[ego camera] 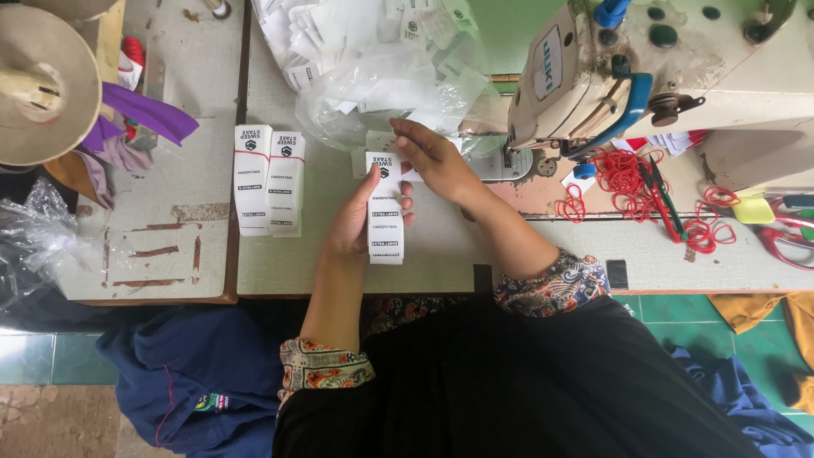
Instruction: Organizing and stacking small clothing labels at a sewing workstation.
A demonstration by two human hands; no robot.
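While the left hand [354, 222] has its grip clamped on a stack of long white fabric labels [386, 212] with black print, thumb on one long edge and fingers wrapped round the other, the right hand [434, 157] sits at the top end of that same stack, fingertips loosely together and touching the upper edge, though whether it's actually pinching a label I can't tell. That stack is held just above the pale worktop [441, 254], pretty much dead centre. Just left of the left-hand grip, two more bundles of the same white labels [269, 180] lie side by side flat on the worktop, each bound with a thin reddish band near the top. Right above the right hand there's a crumpled clear plastic bag [381, 89] stuffed with loose white labels, its edge almost touching the fingers. Off to the right of both hands stands a cream sewing machine [644, 76] with blue parts, and below it a tangle of red rubber bands [627, 182] spread on the worktop, with red-handled scissors [784, 242] further right near the edge. Far left, well apart from the hands, is a big cone-shaped spool [42, 85] and some purple cloth [144, 110]. Nearer the camera, dark blue fabric [195, 373] hangs below the worktop's edge.
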